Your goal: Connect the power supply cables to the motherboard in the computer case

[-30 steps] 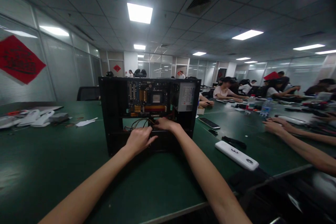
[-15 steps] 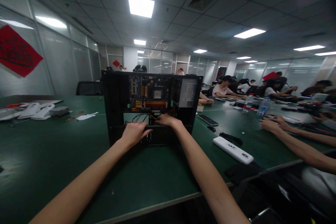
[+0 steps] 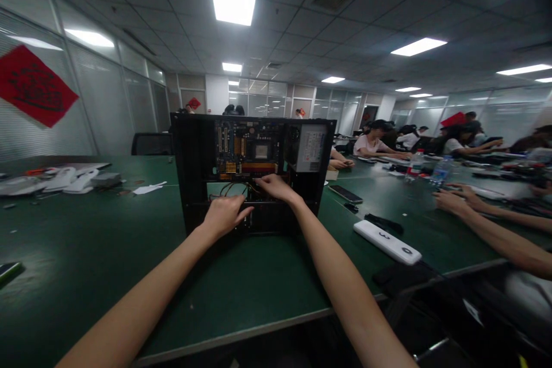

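An open black computer case (image 3: 196,149) stands upright on the green table, its inside facing me. Inside are a motherboard (image 3: 248,152) with a bare metal square at its middle, and a silver power supply (image 3: 309,149) at the upper right. My left hand (image 3: 225,215) is closed over the case's lower rail, thumb on the near side. Just below the motherboard's lower edge, my right hand (image 3: 276,187) pinches at thin dark cables (image 3: 233,187) that run to its fingertips. The cable's end is hidden by the fingers.
To the right lie a white power bank (image 3: 387,241), a phone (image 3: 345,194) and a black strap (image 3: 383,222). Bottles (image 3: 442,171) stand beyond, near another person's hands (image 3: 452,198). White parts and papers (image 3: 71,178) lie at the left. The table's front edge (image 3: 241,333) is close.
My right hand has risen slightly, from the lower rail towards the motherboard's lower edge. My left hand stays on the rail. The view has shifted a little to the left.
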The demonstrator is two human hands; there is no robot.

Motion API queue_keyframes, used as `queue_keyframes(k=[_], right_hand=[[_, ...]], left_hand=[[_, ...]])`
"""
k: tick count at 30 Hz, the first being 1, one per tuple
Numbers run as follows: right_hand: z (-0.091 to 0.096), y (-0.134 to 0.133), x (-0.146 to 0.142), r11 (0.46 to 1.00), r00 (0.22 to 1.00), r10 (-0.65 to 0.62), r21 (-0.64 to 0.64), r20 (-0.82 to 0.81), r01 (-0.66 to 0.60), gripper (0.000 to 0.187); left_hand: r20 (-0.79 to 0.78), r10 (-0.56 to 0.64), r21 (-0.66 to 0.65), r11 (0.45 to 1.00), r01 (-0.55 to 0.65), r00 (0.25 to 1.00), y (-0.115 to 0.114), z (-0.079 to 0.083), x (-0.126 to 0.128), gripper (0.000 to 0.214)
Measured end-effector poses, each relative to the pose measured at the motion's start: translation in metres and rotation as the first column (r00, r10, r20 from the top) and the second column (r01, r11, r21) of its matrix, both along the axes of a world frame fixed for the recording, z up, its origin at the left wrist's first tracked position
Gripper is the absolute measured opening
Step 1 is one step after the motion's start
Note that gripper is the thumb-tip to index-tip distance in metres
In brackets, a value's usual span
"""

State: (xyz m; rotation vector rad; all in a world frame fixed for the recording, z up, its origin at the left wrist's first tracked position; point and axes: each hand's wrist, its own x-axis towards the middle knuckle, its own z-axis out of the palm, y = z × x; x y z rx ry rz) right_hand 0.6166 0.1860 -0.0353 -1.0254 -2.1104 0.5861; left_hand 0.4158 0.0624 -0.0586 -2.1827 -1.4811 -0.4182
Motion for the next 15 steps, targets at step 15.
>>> queue_keyframes(k=[15], right_hand=[[0.015,-0.019,-0.006,0.998,0.687,0.052,0.021,-0.724,-0.053,0.057]], left_hand=[[0.161,0.085,0.017,0.996,-0.089,0.983,-0.004,0.002,0.007,0.064]])
